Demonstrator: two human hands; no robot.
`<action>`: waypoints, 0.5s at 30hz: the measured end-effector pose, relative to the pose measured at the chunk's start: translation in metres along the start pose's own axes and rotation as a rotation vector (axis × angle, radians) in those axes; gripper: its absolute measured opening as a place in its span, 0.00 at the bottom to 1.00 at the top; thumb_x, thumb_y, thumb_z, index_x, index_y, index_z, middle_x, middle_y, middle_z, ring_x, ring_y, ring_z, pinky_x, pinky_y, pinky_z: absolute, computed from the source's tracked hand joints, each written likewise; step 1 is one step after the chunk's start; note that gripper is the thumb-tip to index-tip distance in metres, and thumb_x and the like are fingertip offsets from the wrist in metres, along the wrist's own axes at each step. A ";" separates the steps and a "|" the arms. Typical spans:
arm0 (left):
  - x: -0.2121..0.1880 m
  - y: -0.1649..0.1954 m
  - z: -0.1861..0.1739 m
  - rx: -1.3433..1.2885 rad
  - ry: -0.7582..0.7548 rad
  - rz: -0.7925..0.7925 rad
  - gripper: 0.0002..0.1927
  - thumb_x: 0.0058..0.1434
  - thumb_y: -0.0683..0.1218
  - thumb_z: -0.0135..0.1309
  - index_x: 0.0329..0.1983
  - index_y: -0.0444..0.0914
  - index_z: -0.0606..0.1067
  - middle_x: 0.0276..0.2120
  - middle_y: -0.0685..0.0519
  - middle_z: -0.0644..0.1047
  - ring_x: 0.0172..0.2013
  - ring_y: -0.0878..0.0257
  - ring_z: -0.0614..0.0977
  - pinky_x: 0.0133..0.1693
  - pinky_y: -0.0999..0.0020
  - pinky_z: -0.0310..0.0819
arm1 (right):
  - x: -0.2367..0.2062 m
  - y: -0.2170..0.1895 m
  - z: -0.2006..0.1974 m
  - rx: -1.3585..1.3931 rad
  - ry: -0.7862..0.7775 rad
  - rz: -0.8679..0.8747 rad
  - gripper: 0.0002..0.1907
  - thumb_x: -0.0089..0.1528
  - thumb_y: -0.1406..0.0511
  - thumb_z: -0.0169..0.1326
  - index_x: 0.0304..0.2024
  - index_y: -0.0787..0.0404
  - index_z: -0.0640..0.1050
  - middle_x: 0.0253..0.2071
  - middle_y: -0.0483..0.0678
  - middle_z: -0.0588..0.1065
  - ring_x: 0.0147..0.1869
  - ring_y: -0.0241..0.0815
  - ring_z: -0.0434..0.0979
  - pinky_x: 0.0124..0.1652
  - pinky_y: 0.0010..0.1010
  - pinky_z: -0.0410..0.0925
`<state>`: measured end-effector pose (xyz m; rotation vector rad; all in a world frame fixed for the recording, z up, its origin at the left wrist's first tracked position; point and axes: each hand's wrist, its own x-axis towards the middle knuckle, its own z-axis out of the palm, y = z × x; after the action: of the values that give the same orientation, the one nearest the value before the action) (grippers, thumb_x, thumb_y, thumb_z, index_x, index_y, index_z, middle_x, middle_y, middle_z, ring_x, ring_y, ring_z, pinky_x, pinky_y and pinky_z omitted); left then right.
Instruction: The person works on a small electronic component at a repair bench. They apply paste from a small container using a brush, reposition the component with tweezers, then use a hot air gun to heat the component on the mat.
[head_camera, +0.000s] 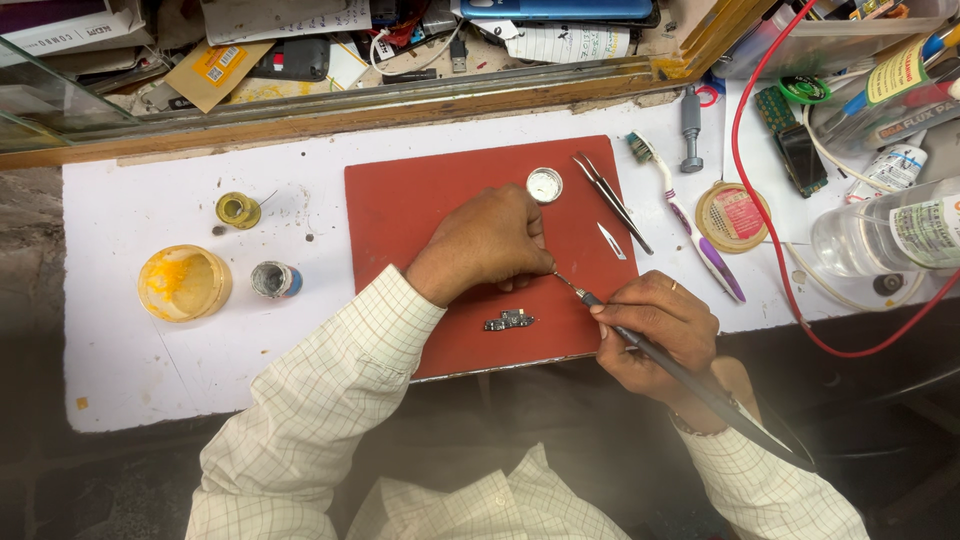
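Your right hand is clamped on a slim soldering iron, pen-style, tip aimed up-left. The tip meets your left hand, fingers pinched together at it; what they pinch is too small to tell. Just below, a small dark circuit board lies on the red mat, untouched. Farther up: round metal tin, tweezers, toothbrush. Left on the white worktop: yellow flux pot w/ two small jars beside it.

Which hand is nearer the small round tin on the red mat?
Left. The left hand lies just beside the round tin; the right hand is lower, holding a soldering iron.
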<state>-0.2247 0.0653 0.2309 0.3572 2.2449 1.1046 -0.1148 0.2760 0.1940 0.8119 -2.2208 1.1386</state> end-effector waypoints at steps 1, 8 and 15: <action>0.000 0.000 0.000 -0.001 0.001 0.006 0.09 0.49 0.42 0.64 0.20 0.36 0.75 0.15 0.52 0.79 0.15 0.66 0.81 0.21 0.70 0.76 | 0.000 0.000 0.000 -0.003 -0.001 0.000 0.09 0.51 0.76 0.59 0.35 0.65 0.78 0.32 0.49 0.75 0.33 0.40 0.77 0.32 0.27 0.70; 0.005 0.001 0.000 0.032 -0.022 -0.034 0.11 0.49 0.43 0.65 0.20 0.36 0.74 0.15 0.51 0.79 0.16 0.65 0.81 0.21 0.71 0.76 | -0.001 -0.001 0.000 0.002 0.010 0.001 0.09 0.52 0.75 0.60 0.35 0.65 0.79 0.33 0.49 0.75 0.34 0.41 0.77 0.33 0.28 0.70; 0.004 0.003 0.001 0.040 -0.018 -0.050 0.11 0.49 0.43 0.66 0.20 0.36 0.74 0.15 0.51 0.79 0.15 0.65 0.81 0.21 0.71 0.76 | -0.001 -0.001 0.000 -0.016 0.006 0.005 0.08 0.52 0.74 0.61 0.35 0.64 0.79 0.33 0.48 0.76 0.34 0.41 0.78 0.34 0.28 0.71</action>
<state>-0.2275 0.0695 0.2312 0.3243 2.2506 1.0281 -0.1134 0.2760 0.1944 0.7963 -2.2251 1.1230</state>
